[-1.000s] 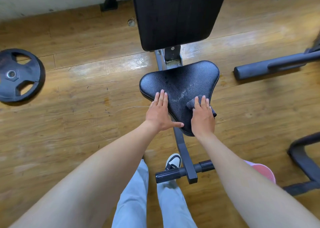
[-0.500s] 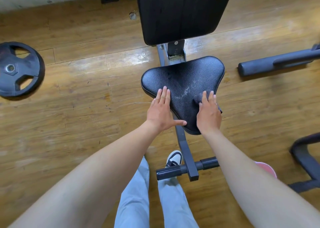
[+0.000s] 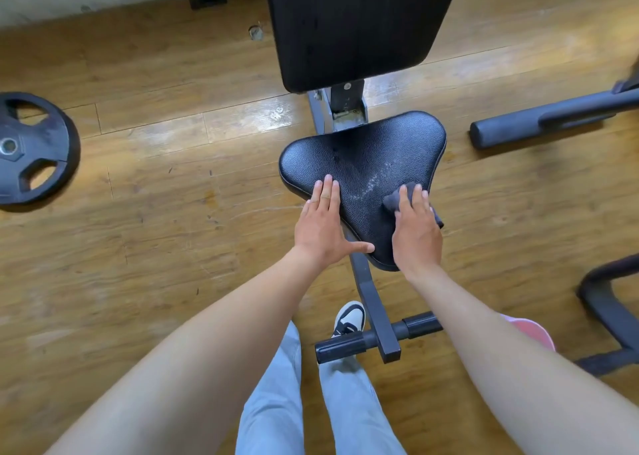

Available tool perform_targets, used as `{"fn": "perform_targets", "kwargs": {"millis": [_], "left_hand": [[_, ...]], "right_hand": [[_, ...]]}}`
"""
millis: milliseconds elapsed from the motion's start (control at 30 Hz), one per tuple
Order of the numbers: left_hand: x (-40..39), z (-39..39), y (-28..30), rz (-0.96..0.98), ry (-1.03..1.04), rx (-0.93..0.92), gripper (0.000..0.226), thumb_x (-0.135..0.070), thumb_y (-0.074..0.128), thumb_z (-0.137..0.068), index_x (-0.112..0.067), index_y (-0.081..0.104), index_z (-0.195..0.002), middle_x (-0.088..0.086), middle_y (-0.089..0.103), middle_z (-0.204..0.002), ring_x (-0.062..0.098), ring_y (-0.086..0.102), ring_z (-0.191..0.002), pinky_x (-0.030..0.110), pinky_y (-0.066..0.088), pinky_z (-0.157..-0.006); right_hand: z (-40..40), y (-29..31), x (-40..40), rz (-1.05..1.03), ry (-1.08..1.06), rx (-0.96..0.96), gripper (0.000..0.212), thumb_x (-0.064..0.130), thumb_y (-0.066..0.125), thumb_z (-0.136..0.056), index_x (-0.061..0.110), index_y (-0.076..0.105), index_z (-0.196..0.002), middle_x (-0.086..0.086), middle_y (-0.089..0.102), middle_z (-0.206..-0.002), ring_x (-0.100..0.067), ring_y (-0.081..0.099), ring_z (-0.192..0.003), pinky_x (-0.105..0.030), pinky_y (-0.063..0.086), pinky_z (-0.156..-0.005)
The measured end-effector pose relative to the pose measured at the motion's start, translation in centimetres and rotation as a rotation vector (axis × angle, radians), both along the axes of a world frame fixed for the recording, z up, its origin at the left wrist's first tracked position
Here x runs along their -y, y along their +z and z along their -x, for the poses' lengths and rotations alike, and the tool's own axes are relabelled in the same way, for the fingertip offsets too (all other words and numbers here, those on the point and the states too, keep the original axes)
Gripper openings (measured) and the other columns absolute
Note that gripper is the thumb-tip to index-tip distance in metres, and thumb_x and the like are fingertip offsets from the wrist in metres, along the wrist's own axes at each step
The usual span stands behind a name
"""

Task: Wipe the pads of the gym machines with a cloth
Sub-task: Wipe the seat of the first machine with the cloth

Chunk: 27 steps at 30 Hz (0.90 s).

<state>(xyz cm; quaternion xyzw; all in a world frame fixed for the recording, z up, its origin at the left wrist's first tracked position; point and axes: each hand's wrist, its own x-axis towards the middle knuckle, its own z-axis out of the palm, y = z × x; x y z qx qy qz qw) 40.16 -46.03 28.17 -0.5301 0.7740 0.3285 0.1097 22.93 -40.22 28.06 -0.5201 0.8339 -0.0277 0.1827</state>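
A black triangular seat pad [image 3: 366, 157] of a gym bench sits in the middle of the view, with a whitish smear across its centre. My left hand [image 3: 323, 226] rests flat on the pad's left edge, fingers straight and thumb spread. My right hand [image 3: 416, 228] presses a small dark grey cloth [image 3: 394, 200] onto the pad's right side with straight fingers. Most of the cloth is hidden under that hand. Above the seat stands the black back pad [image 3: 356, 22].
A black weight plate [image 3: 31, 150] lies on the wooden floor at the left. A padded bar [image 3: 539, 122] of another machine reaches in from the right, and a dark frame [image 3: 601, 302] stands at the lower right. The bench foot bar [image 3: 377, 340] crosses by my shoe.
My right hand has slid the cloth a little further up the right side of the seat pad. My left hand stays flat on the left edge. The camera shifted slightly.
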Motion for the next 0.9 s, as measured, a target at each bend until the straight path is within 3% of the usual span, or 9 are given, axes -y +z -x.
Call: {"fn": "perform_targets", "kwargs": {"millis": [133,367,600,767,900], "left_hand": [[0.1,0.1,0.3,-0.009,-0.003,0.01,0.153,-0.093,0.063,-0.06,-0.006,-0.009,-0.163,0.005,-0.019,-0.171,0.022,-0.017,-0.158,0.042,0.006,-0.13],[0.6,0.1,0.4,-0.017,-0.017,0.028,0.153,-0.094,0.062,-0.061,-0.005,-0.01,-0.163,0.006,-0.018,-0.171,0.022,-0.018,-0.158,0.041,0.004,-0.13],[0.9,-0.4,0.4,-0.024,-0.043,0.022,0.155,-0.093,0.067,-0.057,-0.008,-0.009,-0.163,0.004,-0.017,-0.171,0.02,-0.015,-0.158,0.041,0.006,-0.13],[1.3,-0.7,0.5,0.013,-0.146,0.103,0.156,-0.082,0.078,-0.058,-0.01,-0.011,-0.163,0.003,-0.017,-0.171,0.019,-0.012,-0.159,0.039,0.009,-0.129],[1.5,-1.2,0.7,0.039,-0.198,0.144,0.152,-0.071,0.084,-0.062,-0.01,-0.013,-0.163,0.003,-0.019,-0.171,0.019,-0.01,-0.159,0.039,0.012,-0.129]], "right_hand": [[-0.6,0.1,-2.6,-0.016,0.024,0.018,0.051,0.008,0.049,-0.105,0.008,0.04,-0.156,-0.02,0.031,-0.164,-0.034,0.028,-0.154,-0.046,0.025,-0.122],[1.6,0.4,4.6,-0.059,0.022,-0.021,0.053,0.013,0.043,-0.108,0.011,0.03,-0.16,-0.016,0.022,-0.168,-0.03,0.018,-0.156,-0.041,0.023,-0.122],[-1.1,-0.1,-3.2,0.044,0.058,-0.038,0.055,0.008,0.06,-0.099,0.008,0.046,-0.152,-0.02,0.039,-0.16,-0.035,0.036,-0.149,-0.048,0.031,-0.12],[-0.5,-0.1,-0.6,-0.019,0.076,-0.018,0.053,0.011,0.05,-0.105,0.01,0.038,-0.157,-0.016,0.028,-0.166,-0.032,0.023,-0.155,-0.044,0.019,-0.124],[-2.5,0.3,-5.2,0.108,0.163,-0.07,0.054,0.006,0.063,-0.098,0.006,0.049,-0.15,-0.018,0.041,-0.159,-0.036,0.037,-0.149,-0.047,0.031,-0.121]]}}
